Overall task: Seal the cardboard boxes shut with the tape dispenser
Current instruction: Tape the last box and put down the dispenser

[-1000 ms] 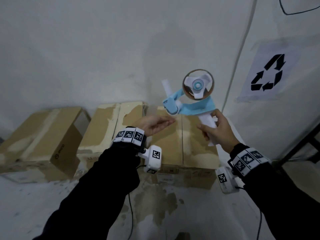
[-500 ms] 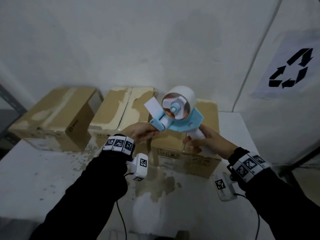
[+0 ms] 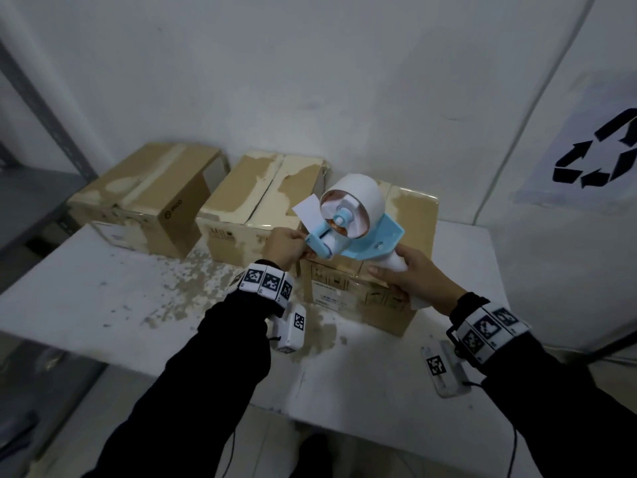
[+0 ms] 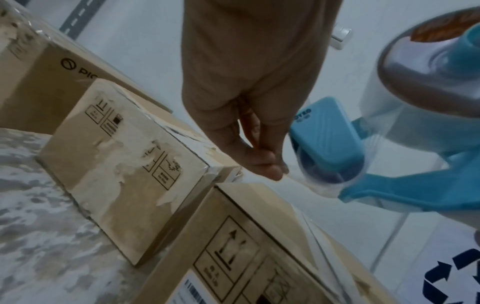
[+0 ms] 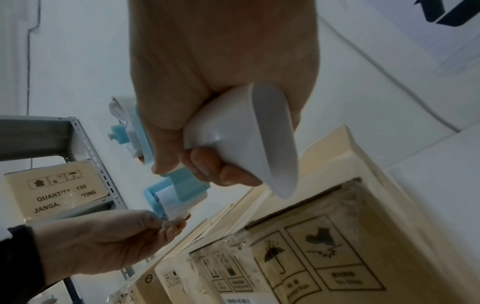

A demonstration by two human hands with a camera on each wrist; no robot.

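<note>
Your left hand (image 3: 284,248) fingers (image 4: 270,166) pinch the tape end at the blue-and-white plastic tape dispenser (image 3: 351,224) nose; your right hand (image 3: 410,276) grips its handle above the brown cardboard box (image 3: 410,215) nearest the bench's right edge.

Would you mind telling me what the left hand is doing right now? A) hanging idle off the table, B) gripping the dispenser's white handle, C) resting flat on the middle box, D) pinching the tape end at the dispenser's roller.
D: the left hand pinches the tape end at the dispenser's roller, while the right hand holds the handle.
</note>
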